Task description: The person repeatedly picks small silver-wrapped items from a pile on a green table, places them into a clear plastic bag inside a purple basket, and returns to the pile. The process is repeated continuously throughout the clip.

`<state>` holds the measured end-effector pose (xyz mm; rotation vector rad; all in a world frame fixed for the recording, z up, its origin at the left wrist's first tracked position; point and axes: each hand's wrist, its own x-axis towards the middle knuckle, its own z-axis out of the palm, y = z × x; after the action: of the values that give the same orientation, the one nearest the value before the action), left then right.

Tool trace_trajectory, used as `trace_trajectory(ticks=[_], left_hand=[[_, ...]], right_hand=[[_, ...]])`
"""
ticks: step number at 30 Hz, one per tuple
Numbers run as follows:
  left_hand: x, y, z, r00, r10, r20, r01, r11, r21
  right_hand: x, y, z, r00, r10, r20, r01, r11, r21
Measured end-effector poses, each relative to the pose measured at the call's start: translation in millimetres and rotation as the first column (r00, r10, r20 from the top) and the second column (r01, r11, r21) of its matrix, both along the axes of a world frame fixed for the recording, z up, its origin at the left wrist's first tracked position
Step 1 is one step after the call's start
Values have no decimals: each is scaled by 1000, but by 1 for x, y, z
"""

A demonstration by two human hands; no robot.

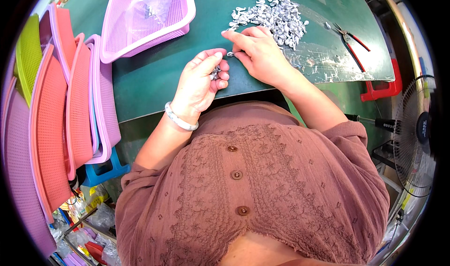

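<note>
Several small silver metal pieces (pixel 215 72) are cupped in the curled fingers of my left hand (pixel 197 78), which has a pale bangle at its wrist. One more small silver metal piece (pixel 230 54) shows between the fingertips of both hands, against my right thumb. My right hand (pixel 258 51) pinches at it with the index finger stretched out above; part of its grip is hidden. Just beyond the right hand lies a loose pile of the same silver pieces (pixel 282 19) on the green table (pixel 159 85).
At the far left of the table stands a lilac basket (pixel 110 45) with a clear plastic bag (pixel 154 5) in it. Red-handled pliers (pixel 349 38) lie to the right. Stacked plastic baskets (pixel 56 111) crowd my left side; a fan (pixel 415 130) stands at the right.
</note>
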<state>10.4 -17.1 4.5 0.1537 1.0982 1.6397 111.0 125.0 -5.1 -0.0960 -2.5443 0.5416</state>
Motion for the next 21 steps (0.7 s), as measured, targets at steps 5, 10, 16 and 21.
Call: trace_trajectory(ticks=[5,10,16,21], left_hand=[[0,0,1,998,33,-57,-35,998,-45],[-1,0,-2,997,-51,-50,50,999,-3],[-2,-2,-2,977,-123,173,105,988,111],[-1,-2,-4,955,-159,251,118,978,174]], right_hand=[[2,-4,7,993,45,-110,-56,994,-96],[4,-9,18,973,125,-191,-161,969,-185],[5,-15,10,947,120,-299,-272,797,-540],[8,-17,6,955,155,-254,-291,661,-692]])
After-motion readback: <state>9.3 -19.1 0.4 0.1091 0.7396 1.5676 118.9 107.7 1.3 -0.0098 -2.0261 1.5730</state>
